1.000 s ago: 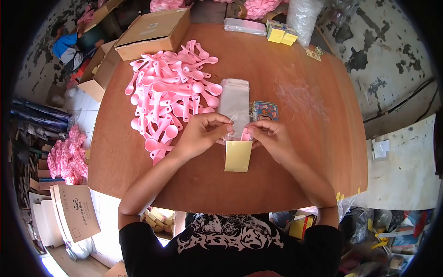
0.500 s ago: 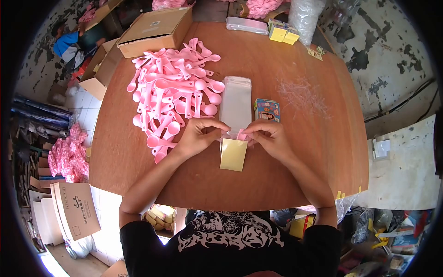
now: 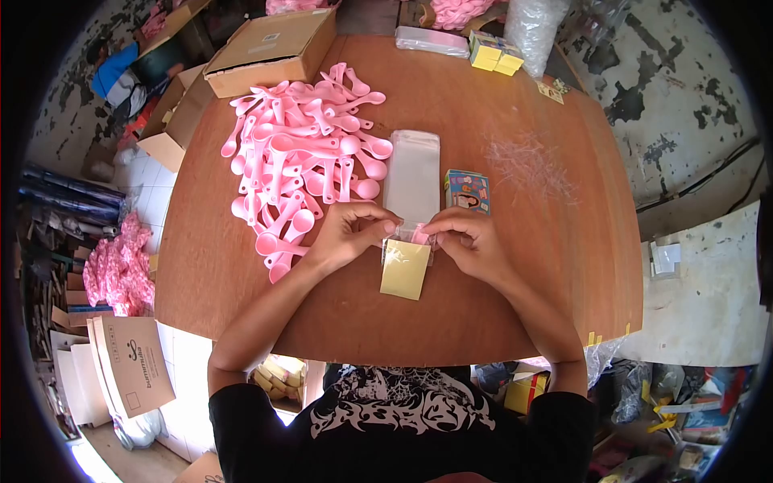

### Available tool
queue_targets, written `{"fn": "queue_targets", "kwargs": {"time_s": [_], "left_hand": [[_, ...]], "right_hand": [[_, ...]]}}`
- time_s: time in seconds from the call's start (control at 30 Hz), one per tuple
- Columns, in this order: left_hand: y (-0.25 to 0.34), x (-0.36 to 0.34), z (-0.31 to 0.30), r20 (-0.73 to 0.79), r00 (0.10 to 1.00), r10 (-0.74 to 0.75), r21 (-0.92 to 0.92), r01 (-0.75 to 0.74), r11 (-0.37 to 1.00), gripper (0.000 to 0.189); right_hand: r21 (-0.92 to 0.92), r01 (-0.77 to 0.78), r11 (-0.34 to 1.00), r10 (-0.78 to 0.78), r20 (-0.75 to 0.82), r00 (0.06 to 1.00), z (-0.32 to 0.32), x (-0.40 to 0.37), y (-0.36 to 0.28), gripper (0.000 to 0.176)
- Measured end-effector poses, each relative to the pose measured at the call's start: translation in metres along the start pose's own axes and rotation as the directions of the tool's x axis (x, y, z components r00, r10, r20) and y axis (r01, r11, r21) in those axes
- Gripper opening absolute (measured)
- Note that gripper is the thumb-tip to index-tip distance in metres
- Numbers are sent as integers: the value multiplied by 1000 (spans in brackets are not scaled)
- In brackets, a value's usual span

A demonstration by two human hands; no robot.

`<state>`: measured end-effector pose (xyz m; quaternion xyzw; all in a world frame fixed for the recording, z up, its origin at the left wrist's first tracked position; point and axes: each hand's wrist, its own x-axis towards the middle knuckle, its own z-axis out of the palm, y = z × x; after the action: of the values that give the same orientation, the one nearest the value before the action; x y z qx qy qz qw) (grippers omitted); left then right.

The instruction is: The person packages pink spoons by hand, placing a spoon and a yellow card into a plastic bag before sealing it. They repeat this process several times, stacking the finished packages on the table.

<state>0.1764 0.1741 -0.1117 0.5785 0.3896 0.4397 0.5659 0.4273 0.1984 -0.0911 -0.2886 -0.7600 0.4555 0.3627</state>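
My left hand (image 3: 360,231) pinches the left top corner of a clear plastic bag (image 3: 401,234). On the bag's right side, my right hand (image 3: 463,238) has its fingers closed by a small pink piece (image 3: 420,234), perhaps a spoon handle, seen at the opening. A plain yellow card (image 3: 404,270) shows below through the shiny film. Just beyond my hands lies a stack of clear bags (image 3: 412,173). Right of it sits a stack of printed cards (image 3: 467,191). Many pink spoons (image 3: 298,153) are heaped on the left.
The wooden table (image 3: 555,282) bears a cardboard box (image 3: 271,48) at the back left, yellow card stacks (image 3: 494,53) and a plastic packet (image 3: 431,42) at the back, and thin clear strips (image 3: 531,167) on the right. A person (image 3: 121,79) is at the far left.
The yellow card and bag have shifted slightly left and up and now tilt a little, with glare on the film. Both hands keep their hold in nearly the same place.
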Motion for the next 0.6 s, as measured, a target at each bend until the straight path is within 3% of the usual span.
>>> {"fn": "queue_targets", "kwargs": {"time_s": [0.13,0.23,0.33,0.4,0.43,0.47,0.5,0.53,0.57,0.6], "left_hand": [[1,2,3,-15,998,61,52,-60,997,11],[7,4,5,-32,999,6,-37,-8,999,18],[21,-3,13,-127,987,96,-156,-115,981,31],[30,-17,6,71,997,-8,240,-9,971,43],[58,-31,7,91,996,5,364,-38,931,45],[67,-51,-1,75,995,-61,402,26,915,46],[81,-75,-9,26,1000,5,410,-16,912,49],[89,-107,-26,-73,996,57,428,-21,904,53],[97,-144,-45,-166,960,224,509,-111,854,56],[100,-189,-60,-480,837,262,406,-53,912,48]], "right_hand": [[34,28,999,-27,-44,999,10,0,-5,17],[108,19,994,-10,-81,997,16,-2,2,22],[128,37,991,-24,-95,995,19,-3,-6,25],[95,112,989,-108,-48,993,20,-5,-20,23],[97,112,989,-107,-47,993,20,-9,-29,23],[157,47,987,-44,-19,999,19,-13,-38,23],[215,-21,976,19,11,1000,17,-16,-43,24],[245,25,969,-23,-12,1000,15,-16,-44,23],[250,21,968,-17,-18,1000,11,-16,-44,23],[120,88,989,-84,-39,996,4,-14,-42,20]]}}
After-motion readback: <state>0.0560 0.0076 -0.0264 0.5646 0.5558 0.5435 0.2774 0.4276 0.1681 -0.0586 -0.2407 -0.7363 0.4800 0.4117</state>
